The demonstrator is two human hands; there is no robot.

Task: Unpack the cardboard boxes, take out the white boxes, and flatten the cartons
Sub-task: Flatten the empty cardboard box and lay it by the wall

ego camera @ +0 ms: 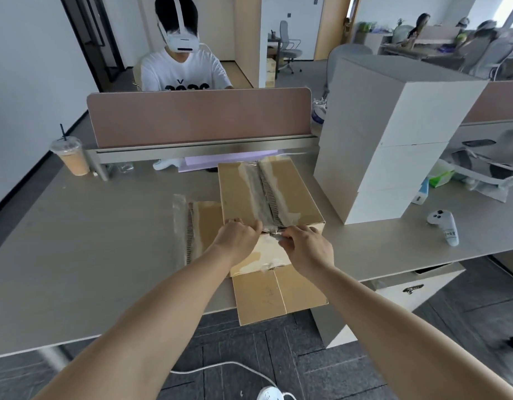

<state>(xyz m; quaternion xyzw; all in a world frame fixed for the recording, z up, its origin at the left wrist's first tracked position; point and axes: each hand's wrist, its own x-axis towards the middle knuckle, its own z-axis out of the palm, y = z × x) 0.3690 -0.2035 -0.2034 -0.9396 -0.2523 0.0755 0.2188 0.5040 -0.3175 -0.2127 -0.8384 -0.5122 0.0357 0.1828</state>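
A brown cardboard carton (295, 194) lies on the grey desk (105, 255), its top seam covered in clear tape. My left hand (238, 235) grips the near top edge of the carton at the seam. My right hand (305, 246) pinches the tape end at the same edge. A loose flap (278, 295) of the carton hangs over the desk's front edge below my hands. To the left lies a piece of cardboard with tape (197, 229). Three white boxes (394, 140) stand stacked to the right of the carton.
A pink divider (200, 116) crosses the desk's far side, with a person in a headset behind it. An iced drink cup (71, 157) stands far left. A white controller (444, 226) and a headset (486, 171) lie right. A cable and power strip (269, 394) lie on the floor.
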